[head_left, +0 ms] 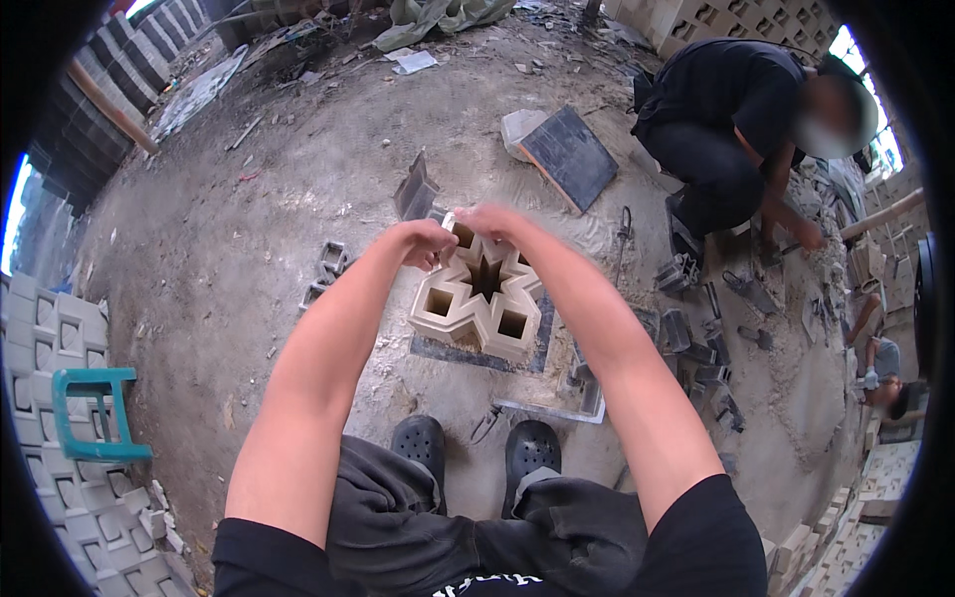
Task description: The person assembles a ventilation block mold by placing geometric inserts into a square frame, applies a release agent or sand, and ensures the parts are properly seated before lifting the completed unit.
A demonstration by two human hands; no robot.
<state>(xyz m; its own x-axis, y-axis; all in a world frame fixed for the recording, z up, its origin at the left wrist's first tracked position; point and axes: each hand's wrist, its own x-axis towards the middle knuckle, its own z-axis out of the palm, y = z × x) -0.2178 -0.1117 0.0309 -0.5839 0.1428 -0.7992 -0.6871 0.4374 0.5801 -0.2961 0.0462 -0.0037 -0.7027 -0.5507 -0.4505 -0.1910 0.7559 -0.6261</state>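
On dusty grey ground [189, 318] spreading around the hands are two other people: one crouching worker in black [696, 114], beyond and right of the right hand, and one distant figure [883, 363], hard to make out. One beige, hollow, cross-shaped block [466, 323] stands at the hands, four square openings around one star-shaped hole, one partly hidden by the right forearm [587, 308]. The left hand [430, 244], half curled, and the blurred right hand [487, 221] meet its far end; grip unclear.
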